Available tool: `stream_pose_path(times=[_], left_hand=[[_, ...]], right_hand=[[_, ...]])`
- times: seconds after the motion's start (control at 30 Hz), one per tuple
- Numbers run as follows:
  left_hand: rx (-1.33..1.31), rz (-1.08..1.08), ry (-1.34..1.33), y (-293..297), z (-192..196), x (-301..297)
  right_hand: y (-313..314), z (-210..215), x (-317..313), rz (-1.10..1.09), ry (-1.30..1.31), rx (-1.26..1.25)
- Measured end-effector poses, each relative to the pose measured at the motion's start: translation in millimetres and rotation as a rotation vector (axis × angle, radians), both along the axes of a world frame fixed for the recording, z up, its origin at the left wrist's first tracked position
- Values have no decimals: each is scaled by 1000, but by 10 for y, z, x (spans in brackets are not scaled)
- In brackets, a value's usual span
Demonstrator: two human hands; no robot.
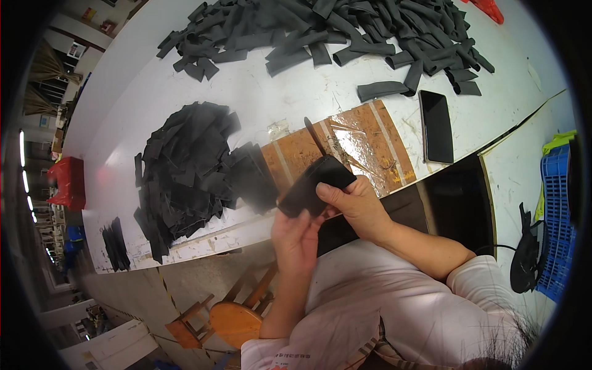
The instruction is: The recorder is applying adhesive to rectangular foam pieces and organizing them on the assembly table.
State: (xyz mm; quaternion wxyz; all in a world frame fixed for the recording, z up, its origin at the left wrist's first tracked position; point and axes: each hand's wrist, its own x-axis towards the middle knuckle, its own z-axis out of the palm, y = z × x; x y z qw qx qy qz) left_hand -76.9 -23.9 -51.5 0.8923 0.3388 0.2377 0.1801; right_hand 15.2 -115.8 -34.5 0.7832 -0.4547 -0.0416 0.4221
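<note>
Wooden stool (pixel 236 325) on grey floor (pixel 200 271)

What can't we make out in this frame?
All head view:
Left hand: some fingertips, hidden by the black cloth.
Right hand: some fingers, behind the same cloth.
Thin brown stick: lower end, hidden by the cloth.
Dark grey strips: far part, cut off by the top edge.
Red bag: likewise cut off.

Held piece (pixel 308 186): plain black
Nearer pile (pixel 185 166): black
Far strips (pixel 302 31): charcoal grey
Board (pixel 377 155): orange-brown, pale cross stripes
Tabletop (pixel 253 92): white, dark scuffs
Phone (pixel 437 127): black screen
Crate (pixel 554 216): blue
Bag (pixel 66 182): red
Shirt (pixel 345 296): whitish, perhaps faintly pink
</note>
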Motion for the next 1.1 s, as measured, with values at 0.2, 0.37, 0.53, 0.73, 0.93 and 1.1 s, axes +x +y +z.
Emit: stream_pose_path(times=[0.2,0.37,0.53,0.73,0.93,1.1], left_hand=[[201,5,203,21,-184,-116],[673,-53,173,236,253,66],[776,-429,171,383,574,235],[804,-667,244,418,719,268],[1185,-844,196,438,674,227],[1074,-319,312,193,383,45]], right_hand=[[-102,-108,117,3,-466,-91],[-202,7,234,225,-1055,-348],[-228,90,319,523,-1038,-342],[-226,76,388,691,-1062,-257],[-163,157,472,1031,-966,-213],[-228,227,288,215,-1540,-526]])
